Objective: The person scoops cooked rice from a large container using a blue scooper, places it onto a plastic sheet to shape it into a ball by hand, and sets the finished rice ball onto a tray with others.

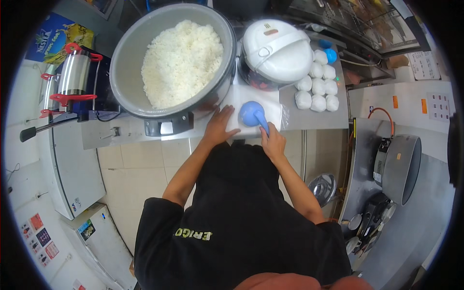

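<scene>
My right hand (274, 143) grips the handle of a blue plastic rice scoop (252, 113), whose round bowl is over a sheet of white wrapping paper (235, 96). The scoop's bowl looks turned down, so I cannot see what is under it. Flat at the paper's left edge, my left hand (218, 125) has its fingers spread and holds nothing. Beyond it stands a large open rice cooker (125, 90) with a mound of cooked white rice (185, 61) inside. Several white wrapped bundles (318, 87) sit in rows on the steel counter (293, 117) to the right.
Behind the paper is a white-lidded container (275, 47). Blue cups (330, 55) stand beyond the bundles. A cup sealer (74, 79) with a long lever is at the left. A large grey pot (400, 168) rests on the right-hand steel counter. A glass display case (362, 25) is at the back right.
</scene>
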### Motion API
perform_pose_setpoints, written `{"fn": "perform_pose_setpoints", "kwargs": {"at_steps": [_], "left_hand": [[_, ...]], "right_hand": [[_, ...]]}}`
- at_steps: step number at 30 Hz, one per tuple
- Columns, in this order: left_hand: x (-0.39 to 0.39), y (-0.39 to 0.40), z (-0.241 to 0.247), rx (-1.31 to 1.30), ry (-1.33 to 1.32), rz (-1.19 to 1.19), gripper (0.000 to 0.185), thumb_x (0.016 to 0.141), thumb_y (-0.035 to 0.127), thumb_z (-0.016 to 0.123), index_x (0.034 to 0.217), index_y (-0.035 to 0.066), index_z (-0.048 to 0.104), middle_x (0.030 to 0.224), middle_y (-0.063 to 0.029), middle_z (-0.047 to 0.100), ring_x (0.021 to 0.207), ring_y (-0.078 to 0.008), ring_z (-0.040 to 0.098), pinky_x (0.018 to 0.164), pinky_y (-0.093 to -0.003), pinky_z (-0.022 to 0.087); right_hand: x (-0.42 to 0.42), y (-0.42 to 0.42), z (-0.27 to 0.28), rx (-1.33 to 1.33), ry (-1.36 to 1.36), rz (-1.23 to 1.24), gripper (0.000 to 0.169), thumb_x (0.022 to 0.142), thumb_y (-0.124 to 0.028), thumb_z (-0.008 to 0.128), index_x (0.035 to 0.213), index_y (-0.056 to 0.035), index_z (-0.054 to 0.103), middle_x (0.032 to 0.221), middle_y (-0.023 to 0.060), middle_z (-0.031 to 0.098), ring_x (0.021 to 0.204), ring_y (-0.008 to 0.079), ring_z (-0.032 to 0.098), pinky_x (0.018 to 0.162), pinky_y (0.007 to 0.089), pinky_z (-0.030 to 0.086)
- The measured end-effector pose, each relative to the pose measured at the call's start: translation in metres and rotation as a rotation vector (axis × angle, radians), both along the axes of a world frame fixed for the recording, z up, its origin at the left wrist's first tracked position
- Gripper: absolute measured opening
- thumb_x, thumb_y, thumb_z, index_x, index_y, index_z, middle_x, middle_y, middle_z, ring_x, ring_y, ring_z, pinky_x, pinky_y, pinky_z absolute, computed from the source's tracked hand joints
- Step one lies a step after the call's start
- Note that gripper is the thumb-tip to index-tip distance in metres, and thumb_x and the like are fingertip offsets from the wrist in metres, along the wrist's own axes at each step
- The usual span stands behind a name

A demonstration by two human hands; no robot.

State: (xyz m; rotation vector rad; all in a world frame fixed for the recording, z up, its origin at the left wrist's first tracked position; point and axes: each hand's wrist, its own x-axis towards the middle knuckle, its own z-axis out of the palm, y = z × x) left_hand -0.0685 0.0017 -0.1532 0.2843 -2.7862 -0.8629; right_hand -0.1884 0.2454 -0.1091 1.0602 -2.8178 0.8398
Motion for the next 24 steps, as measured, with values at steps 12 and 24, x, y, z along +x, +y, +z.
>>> {"fn": "perform_pose_setpoints", "kwargs": {"at_steps": [12,24], "left_hand": [[0.047,0.019,-0.001,0.027,0.062,-0.128,0.062,0.079,0.044,0.089,0.123,0.006,0.068,0.134,-0.0191,0.065,0.131,-0.0415,0.058,0.12,-0.0563,0.04],[0.032,0.01,0.007,-0.067,0.131,-0.233,0.043,0.079,0.028,0.09,0.113,0.01,0.072,0.12,-0.0147,0.068,0.114,-0.0372,0.064,0.098,-0.0497,0.05]], "right_hand": [[-0.016,-0.181,0.236,-0.449,-0.117,0.243,0.032,0.099,-0.025,0.069,0.122,-0.0033,0.066,0.094,0.0213,0.074,0.082,0.0425,0.072,0.073,0.0483,0.058],[-0.074,-0.312,0.426,0.198,0.651,1.103,0.03,0.085,-0.026,0.074,0.107,-0.005,0.077,0.102,0.0158,0.077,0.1,0.038,0.076,0.08,0.051,0.061]]}}
